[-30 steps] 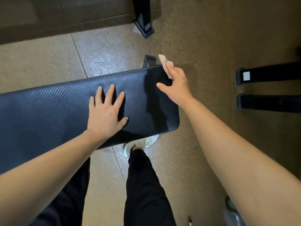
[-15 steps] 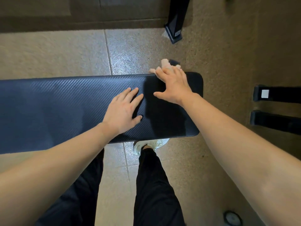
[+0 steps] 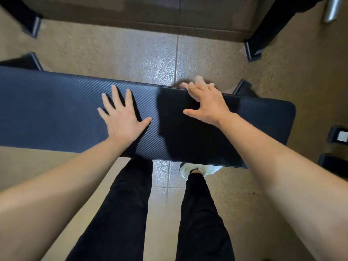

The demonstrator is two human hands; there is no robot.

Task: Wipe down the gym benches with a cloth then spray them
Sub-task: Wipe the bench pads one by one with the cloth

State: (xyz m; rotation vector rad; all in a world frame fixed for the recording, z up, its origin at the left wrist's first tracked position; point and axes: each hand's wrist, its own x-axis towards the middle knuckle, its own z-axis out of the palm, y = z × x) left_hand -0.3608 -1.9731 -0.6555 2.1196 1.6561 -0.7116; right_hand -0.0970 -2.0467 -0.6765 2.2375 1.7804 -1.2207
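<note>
- Black trousers (image 3: 131, 204) and one white shoe (image 3: 203, 169) stand at 6 o'clock, the shoe's toe tucked under the near edge of the bench pad (image 3: 56, 113).
- Our left hand (image 3: 122, 117) lies flat on the pad, fingers straight and spread, holding nothing. It braces us just as it did a second ago.
- Our right hand (image 3: 209, 106), at 3 o'clock of the left, curls its fingers over the pad's far edge and grips the pale cloth (image 3: 199, 81), which peeks out beyond the knuckles at 12 o'clock.
- A second ago that hand and cloth sat at the pad's end corner. Now the rounded end lies well off at 3 o'clock, so the cloth has travelled along the far edge toward 9 o'clock.
- We judge the wiping under way, with the long stretch toward 9 o'clock left to cover. Spraying has not begun, and no spray bottle shows.
- Beyond lie speckled floor tiles (image 3: 150, 59), with a dark equipment leg (image 3: 258, 44) at 1 o'clock.
</note>
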